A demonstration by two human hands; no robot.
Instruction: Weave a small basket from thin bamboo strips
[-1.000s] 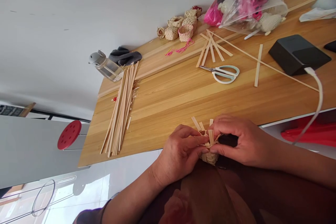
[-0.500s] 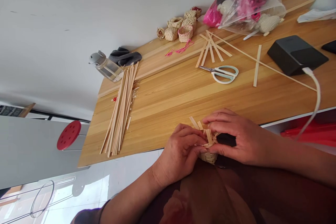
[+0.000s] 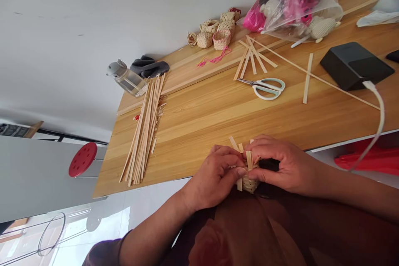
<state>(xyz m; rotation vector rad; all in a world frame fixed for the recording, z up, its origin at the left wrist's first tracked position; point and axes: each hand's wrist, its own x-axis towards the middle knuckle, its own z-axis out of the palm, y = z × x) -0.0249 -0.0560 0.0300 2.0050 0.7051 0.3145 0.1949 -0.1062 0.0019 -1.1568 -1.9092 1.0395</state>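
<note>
Both hands work a small woven straw basket held over my lap at the near edge of the wooden table. My left hand pinches the basket's left side, thumb and fingers closed on a loose strip. My right hand curls over the basket from the right, fingertips pressing its upright strip ends. Most of the basket is hidden by my fingers.
A bundle of long pale strips lies on the table's left part beside a bottle and dark cloth. Scissors, loose strips, several finished small baskets, a plastic bag, and a black box with white cable sit farther back. A red stool stands left.
My hands have drawn slightly closer together on the basket, the right fingers curling lower over the strip ends. A strip end now hangs below the left thumb.
</note>
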